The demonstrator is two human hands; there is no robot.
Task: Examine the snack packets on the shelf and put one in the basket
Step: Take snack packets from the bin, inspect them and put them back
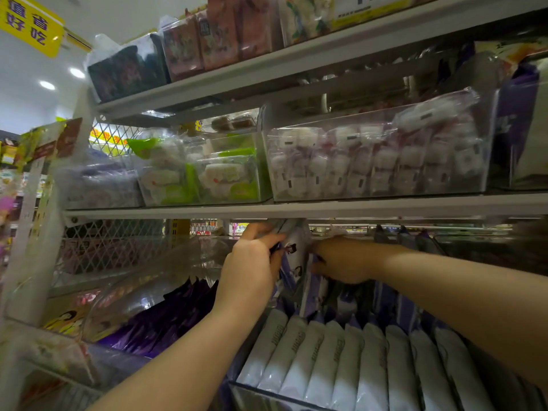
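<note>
Head view: at a lit shop shelf (355, 207), left hand (252, 262) grips a packet (293, 247); right hand (344, 261) unclear.

The right hand (341, 259) has its fingertips hidden among the purple packets (317, 289). Print on the white packets (341, 351) is too blurred to read. The top edge crops the pink boxes (222, 34).

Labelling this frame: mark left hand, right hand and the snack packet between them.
left hand (252, 265), head view, its back.
right hand (344, 259), head view, its back.
snack packet (293, 247), head view, printed face.
</note>
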